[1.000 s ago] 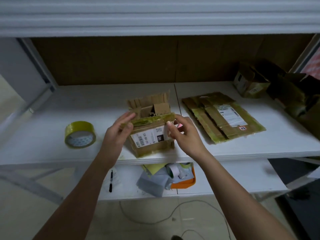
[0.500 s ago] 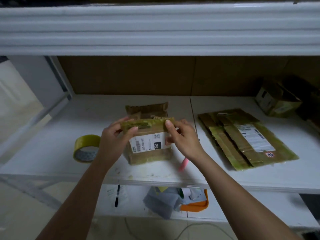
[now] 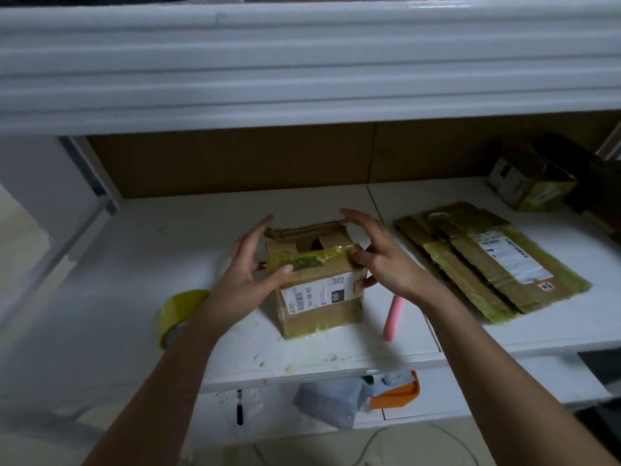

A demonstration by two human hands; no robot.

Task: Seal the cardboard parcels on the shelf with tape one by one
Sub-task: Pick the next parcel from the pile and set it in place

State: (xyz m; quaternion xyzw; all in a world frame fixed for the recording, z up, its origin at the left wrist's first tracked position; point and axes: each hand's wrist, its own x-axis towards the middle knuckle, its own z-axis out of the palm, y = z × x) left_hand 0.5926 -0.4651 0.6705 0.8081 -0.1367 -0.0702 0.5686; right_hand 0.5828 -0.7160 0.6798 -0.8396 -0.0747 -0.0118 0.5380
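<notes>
A small cardboard parcel [image 3: 319, 297] with a white label stands on the white shelf [image 3: 168, 247], its top flaps partly raised and a yellow-green tape strip across the front top edge. My left hand [image 3: 248, 274] is at the parcel's left side, fingers straight, thumb pressing the tape. My right hand [image 3: 379, 257] is at the right side, fingers spread above the back flap, thumb touching the tape end. A yellow tape roll [image 3: 178, 314] lies to the left, partly behind my left forearm.
A pink stick [image 3: 392, 319] lies right of the parcel. Flattened taped cardboard [image 3: 487, 264] lies further right, with more boxes [image 3: 531, 183] at the back right corner. The upper shelf's edge [image 3: 302, 68] hangs overhead. The lower shelf holds a pen, grey cloth and an orange tray [image 3: 400, 395].
Both hands have opened from gripping the parcel's top edge; the fingers now spread up and back around the flaps. The camera has moved closer and the pink stick shows more.
</notes>
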